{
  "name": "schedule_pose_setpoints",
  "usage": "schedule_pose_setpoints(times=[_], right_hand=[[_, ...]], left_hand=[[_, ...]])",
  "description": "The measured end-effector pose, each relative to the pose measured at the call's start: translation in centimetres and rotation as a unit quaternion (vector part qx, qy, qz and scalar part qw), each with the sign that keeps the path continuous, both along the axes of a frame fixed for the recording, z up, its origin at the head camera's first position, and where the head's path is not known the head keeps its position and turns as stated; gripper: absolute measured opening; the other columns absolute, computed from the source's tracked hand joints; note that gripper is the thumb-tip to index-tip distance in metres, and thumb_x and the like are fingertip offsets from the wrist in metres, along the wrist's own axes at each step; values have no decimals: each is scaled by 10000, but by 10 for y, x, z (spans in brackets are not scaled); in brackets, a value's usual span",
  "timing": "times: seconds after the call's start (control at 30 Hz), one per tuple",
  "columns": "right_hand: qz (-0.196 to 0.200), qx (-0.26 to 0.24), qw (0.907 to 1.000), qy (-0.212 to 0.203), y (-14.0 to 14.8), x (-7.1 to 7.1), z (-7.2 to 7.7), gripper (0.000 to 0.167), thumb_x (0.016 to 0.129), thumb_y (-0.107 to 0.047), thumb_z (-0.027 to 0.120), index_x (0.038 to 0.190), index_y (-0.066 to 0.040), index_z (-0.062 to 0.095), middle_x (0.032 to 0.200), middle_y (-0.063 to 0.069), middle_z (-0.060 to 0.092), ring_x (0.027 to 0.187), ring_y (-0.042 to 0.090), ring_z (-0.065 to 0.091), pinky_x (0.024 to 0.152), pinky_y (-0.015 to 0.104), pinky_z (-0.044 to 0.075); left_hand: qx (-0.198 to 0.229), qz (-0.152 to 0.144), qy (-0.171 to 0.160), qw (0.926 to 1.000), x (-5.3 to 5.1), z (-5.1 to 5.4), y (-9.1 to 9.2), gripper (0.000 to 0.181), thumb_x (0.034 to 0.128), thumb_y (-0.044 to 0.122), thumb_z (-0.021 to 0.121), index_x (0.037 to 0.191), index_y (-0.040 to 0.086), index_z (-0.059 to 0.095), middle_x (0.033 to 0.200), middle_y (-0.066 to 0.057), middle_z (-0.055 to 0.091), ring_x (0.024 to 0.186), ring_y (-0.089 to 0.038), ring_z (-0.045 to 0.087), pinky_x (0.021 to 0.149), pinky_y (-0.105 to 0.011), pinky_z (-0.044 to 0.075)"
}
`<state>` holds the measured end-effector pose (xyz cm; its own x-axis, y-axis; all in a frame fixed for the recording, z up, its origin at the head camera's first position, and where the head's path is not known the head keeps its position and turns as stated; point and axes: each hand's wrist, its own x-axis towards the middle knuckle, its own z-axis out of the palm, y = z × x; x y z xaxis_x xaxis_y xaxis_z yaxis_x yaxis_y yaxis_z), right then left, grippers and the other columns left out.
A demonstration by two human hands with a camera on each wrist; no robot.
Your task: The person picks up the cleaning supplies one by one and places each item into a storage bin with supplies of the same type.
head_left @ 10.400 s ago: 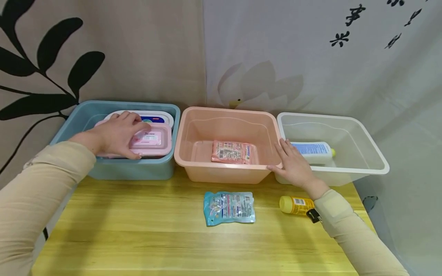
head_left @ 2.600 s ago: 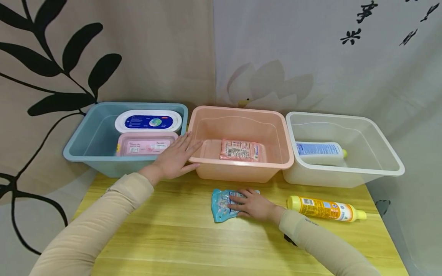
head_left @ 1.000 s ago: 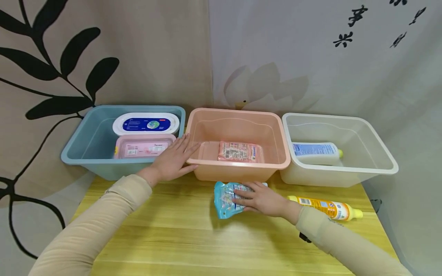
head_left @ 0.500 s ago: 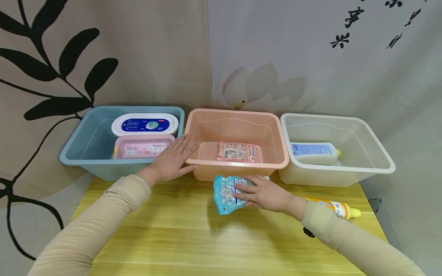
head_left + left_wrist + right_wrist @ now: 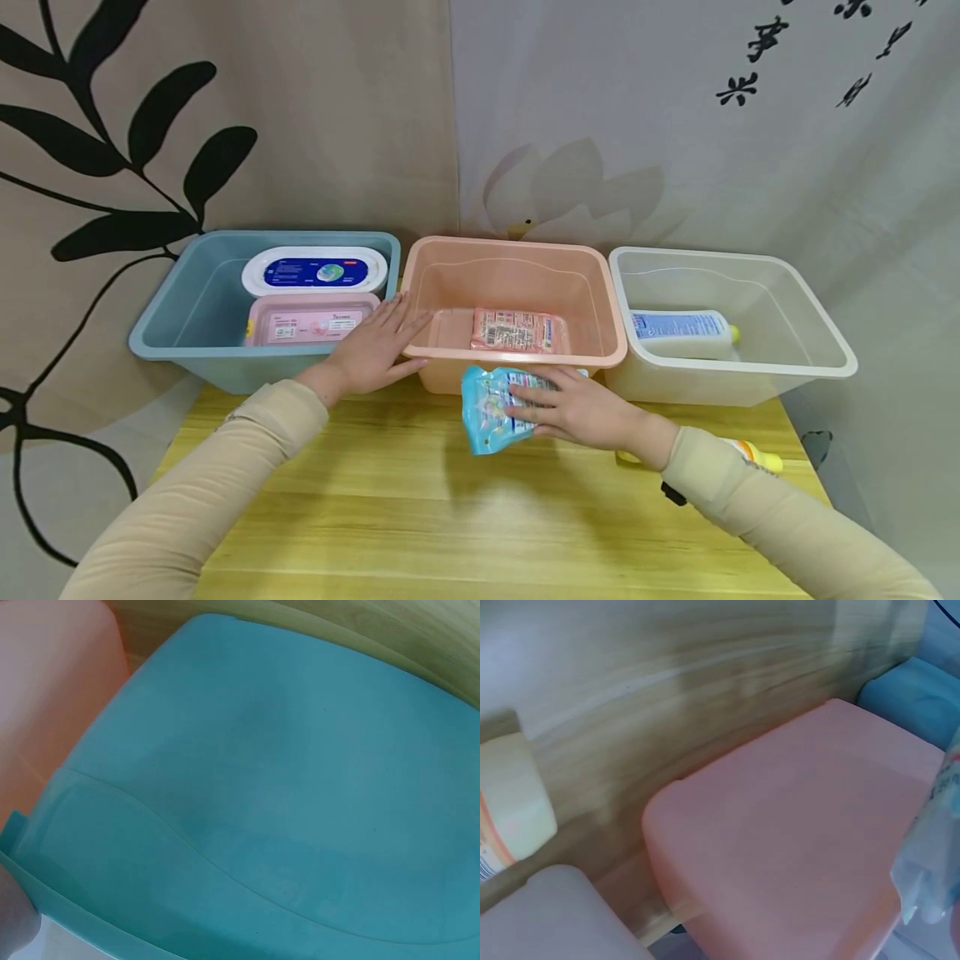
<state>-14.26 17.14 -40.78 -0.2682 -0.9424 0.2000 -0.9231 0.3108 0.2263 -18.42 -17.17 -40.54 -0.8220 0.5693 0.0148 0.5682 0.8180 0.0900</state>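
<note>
Just below the centre of the head view, the right hand [image 5: 581, 408] holds a blue packet [image 5: 486, 412] above the table [image 5: 375, 517], its fingers clamped on it. Left of centre, the left hand [image 5: 371, 350] rests at the rim of the blue box [image 5: 217, 360], beside the pink box [image 5: 510, 292], its fingers straight, thumb apart. A yellow bottle [image 5: 767, 461] lies at lower right.

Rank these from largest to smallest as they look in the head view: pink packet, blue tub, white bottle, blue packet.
1. Blue tub
2. Blue packet, partly covered by the right hand
3. White bottle and pink packet: they look too alike to rank
</note>
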Motion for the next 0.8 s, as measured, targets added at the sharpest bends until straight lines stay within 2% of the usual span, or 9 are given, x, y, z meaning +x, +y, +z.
schedule_pose_setpoints(times=[0.13,0.33,0.47,0.6,0.7,0.8], right_hand=[[-77,24,10000,-29,-1,-1,6,448,988,-476,310,1323,-290,544,1357,-25,550,1269,313,452,1043,462,387],[-71,-58,10000,38,0,-5,15,434,985,-467,334,1304,-282,565,1337,-17,568,1228,316,485,1005,462,422],[-46,-150,9998,84,0,-8,22,412,926,-415,527,1306,-262,566,1328,2,576,1224,332,488,1002,465,428],[-92,-179,9998,84,0,-11,27,473,870,-375,624,1319,-241,554,1333,21,571,1223,344,488,994,468,442],[-211,-179,9996,5,1,-15,30,469,885,-369,608,1330,-235,542,1344,26,560,1243,347,472,996,479,441],[-347,-232,9991,-114,3,-18,33,427,946,-405,494,1336,-236,536,1350,34,555,1263,355,459,1009,500,425]], left_hand=[[74,-21,58,10000,0,-1,0,718,933,506,460,1497,130,223,1542,-248,141,1445,-379,79,1177,-498,115],[16,-23,16,10000,-1,-1,0,724,936,514,445,1504,139,199,1547,-239,131,1448,-375,68,1179,-497,106],[-34,-16,-4,10000,-1,-1,-1,727,938,515,442,1506,141,188,1549,-238,124,1449,-374,59,1179,-497,105],[-56,-9,0,10000,-1,-1,-1,727,938,515,443,1507,142,185,1548,-240,124,1449,-372,56,1179,-496,108],[-37,-8,-10,10000,-1,-1,-1,724,939,512,442,1507,142,186,1549,-239,123,1451,-369,52,1180,-495,105],[-12,-29,6,10000,-2,-1,-1,725,937,507,452,1503,132,199,1546,-245,126,1448,-376,59,1177,-504,109]])
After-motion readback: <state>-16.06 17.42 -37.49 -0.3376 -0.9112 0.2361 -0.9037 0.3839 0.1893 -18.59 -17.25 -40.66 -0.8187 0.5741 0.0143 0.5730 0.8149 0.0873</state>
